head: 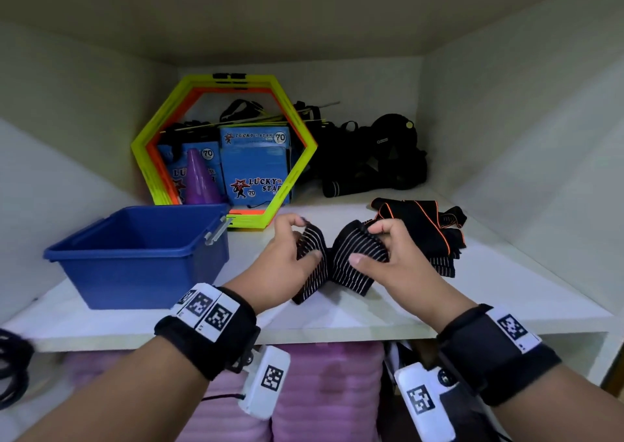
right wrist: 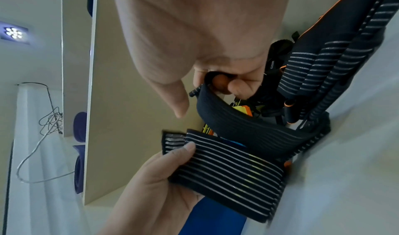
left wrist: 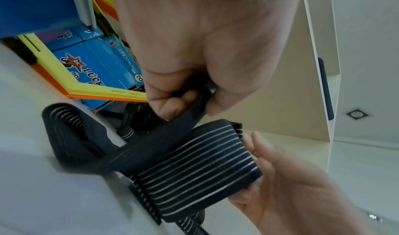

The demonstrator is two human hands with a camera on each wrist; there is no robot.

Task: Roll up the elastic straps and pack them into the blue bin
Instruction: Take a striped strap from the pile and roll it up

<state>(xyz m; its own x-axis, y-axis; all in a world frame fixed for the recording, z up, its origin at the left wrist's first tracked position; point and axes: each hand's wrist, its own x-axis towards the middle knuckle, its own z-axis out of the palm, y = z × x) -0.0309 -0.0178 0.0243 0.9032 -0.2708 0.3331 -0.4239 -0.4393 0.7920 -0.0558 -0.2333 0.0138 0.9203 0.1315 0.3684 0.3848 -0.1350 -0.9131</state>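
**Both hands holding 1 striped elastic strap above the shelf**

The person's left hand (head: 287,262) is gripping one end of a black elastic strap with white stripes (head: 351,266), the fingers curling over its top edge and the thumb pressing on its striped face. The right hand (head: 388,256) is pinching the other end in the same manner, fingers bent over the top edge and thumb lying on the front. The strap is sagging between the 2 hands into a shallow fold, and its lower edge is resting on the white shelf (head: 506,289). In the left wrist view the strap (left wrist: 194,167) is appearing as a wide striped band running from the left hand (left wrist: 194,85) toward the right hand (left wrist: 291,187).

The blue bin (head: 135,256) is standing on the shelf to the left of the hands, just beside the left wrist. A pile of further straps (head: 425,229), some with orange edging, is lying to the right, just behind the right hand. Behind the bin, yellow and orange hexagonal rings (head: 297,131) are leaning upright in front of blue boxes (head: 256,171) and a purple cone (head: 201,181).
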